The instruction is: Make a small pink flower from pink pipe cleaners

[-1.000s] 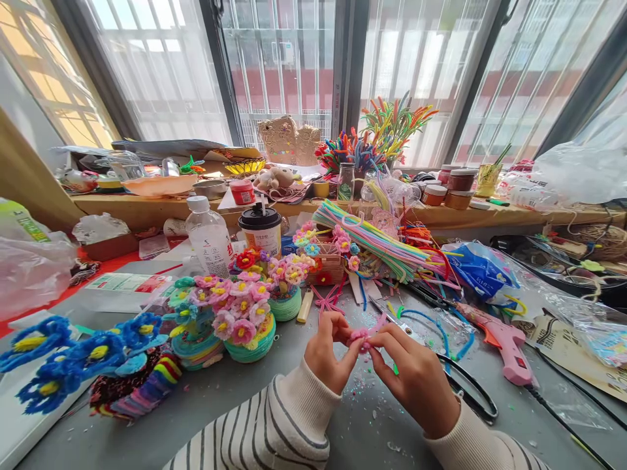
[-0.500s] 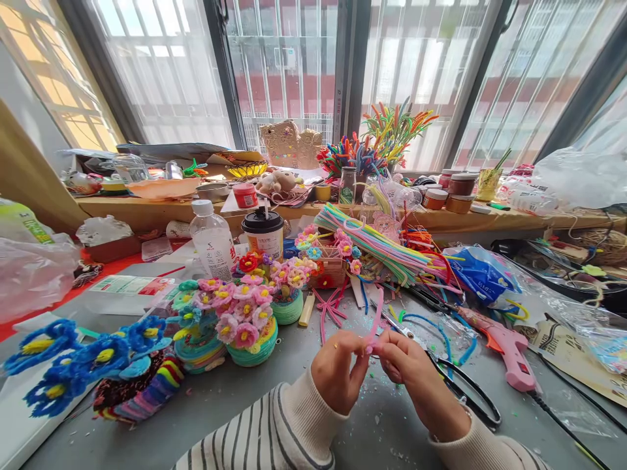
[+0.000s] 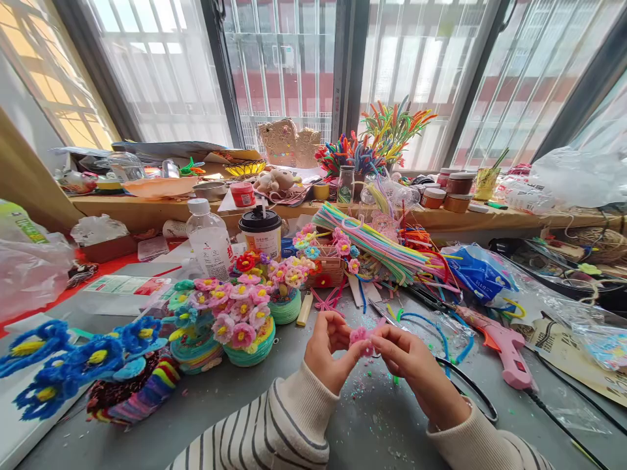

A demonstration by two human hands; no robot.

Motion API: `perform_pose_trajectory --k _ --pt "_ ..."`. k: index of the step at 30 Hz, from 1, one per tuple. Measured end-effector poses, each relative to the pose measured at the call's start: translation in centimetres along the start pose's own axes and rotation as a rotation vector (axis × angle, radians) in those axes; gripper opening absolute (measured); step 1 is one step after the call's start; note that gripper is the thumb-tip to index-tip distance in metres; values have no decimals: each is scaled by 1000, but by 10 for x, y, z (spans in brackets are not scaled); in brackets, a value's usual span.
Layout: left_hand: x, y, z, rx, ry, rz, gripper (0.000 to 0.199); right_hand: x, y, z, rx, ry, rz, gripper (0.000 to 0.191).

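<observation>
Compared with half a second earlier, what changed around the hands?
The left hand opened out and shifted slightly left, uncovering more of the looped pink fuzzy piece. Its tail, upright before, now leans toward the right hand. Neither visibly let go. The glue gun and potted pink flowers stayed put.

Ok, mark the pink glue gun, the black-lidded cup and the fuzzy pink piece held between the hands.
Pink glue gun (image 3: 510, 346): head view, on its body above the handle.
Black-lidded cup (image 3: 261, 241): head view, on its side below the lid.
Fuzzy pink piece (image 3: 358, 335): head view, on its bunched part.
</observation>
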State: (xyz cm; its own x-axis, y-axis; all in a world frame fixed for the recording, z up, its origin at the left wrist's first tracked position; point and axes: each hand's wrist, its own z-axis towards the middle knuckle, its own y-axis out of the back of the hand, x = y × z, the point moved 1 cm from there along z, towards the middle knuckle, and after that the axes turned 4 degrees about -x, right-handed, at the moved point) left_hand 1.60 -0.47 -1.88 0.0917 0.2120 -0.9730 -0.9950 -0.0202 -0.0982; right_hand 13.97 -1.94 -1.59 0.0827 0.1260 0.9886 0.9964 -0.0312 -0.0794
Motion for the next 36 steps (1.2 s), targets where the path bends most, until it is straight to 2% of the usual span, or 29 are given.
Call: perform_pose_trajectory --k 5,16,26,31,36 --pt "2 0 3 16 187 -139 42 -3 1 2 -16 -3 -11 30" --pt "8 5 8 59 338 -259 48 -11 0 4 63 -51 112 33" --pt "6 7 8 90 383 -288 49 -17 -2 7 64 -82 187 35" --pt "3 6 9 68 398 -277 51 -17 -2 6 28 -112 261 32" --pt "7 5 8 54 356 -260 49 -14 -4 2 105 -149 321 29"
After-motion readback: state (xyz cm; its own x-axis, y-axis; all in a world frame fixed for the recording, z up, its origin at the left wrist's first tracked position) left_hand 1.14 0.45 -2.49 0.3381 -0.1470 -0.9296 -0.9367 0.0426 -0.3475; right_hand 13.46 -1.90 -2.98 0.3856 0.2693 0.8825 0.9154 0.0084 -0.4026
